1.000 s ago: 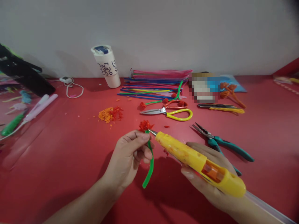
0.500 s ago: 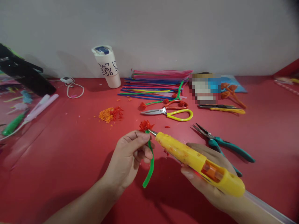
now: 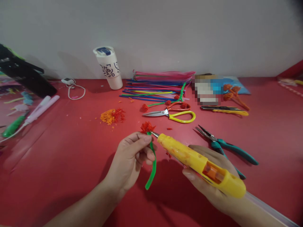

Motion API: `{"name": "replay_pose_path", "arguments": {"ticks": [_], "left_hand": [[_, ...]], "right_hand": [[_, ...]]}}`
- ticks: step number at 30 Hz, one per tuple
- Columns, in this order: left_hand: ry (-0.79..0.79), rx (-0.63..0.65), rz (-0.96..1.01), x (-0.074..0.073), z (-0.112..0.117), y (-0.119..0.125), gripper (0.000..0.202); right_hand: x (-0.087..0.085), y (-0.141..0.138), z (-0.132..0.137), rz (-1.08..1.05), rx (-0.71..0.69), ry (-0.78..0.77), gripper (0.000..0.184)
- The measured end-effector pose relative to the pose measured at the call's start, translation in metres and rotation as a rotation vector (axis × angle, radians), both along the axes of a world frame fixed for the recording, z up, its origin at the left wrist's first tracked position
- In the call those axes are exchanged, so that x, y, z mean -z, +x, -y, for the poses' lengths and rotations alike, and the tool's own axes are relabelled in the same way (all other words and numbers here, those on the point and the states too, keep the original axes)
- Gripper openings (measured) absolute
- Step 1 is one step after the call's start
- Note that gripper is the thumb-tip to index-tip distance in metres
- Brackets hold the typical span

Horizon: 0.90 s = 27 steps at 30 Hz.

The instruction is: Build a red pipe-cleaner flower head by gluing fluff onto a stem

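A plain pale wall (image 3: 189, 31) is running across the top, from 10 to 2 o'clock, meeting a glossy red counter (image 3: 59, 151) that is filling everything below. Soft light is casting faint shadows on the wall at 11 o'clock and glinting off the counter at 8 o'clock. A red ledge (image 3: 291, 67) is rising at 3 o'clock.
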<state>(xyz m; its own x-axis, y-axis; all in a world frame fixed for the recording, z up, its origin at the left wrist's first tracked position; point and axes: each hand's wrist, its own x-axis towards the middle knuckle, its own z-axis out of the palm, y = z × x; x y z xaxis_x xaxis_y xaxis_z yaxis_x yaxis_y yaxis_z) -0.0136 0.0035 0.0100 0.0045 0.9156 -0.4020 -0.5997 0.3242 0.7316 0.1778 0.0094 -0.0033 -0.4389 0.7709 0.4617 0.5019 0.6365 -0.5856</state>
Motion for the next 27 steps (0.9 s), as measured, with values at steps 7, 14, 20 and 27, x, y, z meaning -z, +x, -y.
{"name": "replay_pose_path", "arguments": {"ticks": [7,14,20,27], "left_hand": [[0.074,-0.083,-0.077,-0.001,-0.001,0.004,0.014],[0.049,-0.094,-0.062,0.002,-0.003,0.0,0.013],[0.015,-0.056,-0.005,0.006,-0.006,-0.003,0.007],[-0.002,-0.03,0.027,0.005,-0.004,-0.003,0.009]], "right_hand": [[-0.001,-0.001,-0.001,0.023,0.006,0.018,0.031],[-0.012,-0.001,-0.003,-0.133,0.111,-0.226,0.026],[-0.02,0.0,-0.008,-0.218,0.102,-0.298,0.018],[-0.006,0.01,-0.008,-0.261,0.139,-0.401,0.023]]}}
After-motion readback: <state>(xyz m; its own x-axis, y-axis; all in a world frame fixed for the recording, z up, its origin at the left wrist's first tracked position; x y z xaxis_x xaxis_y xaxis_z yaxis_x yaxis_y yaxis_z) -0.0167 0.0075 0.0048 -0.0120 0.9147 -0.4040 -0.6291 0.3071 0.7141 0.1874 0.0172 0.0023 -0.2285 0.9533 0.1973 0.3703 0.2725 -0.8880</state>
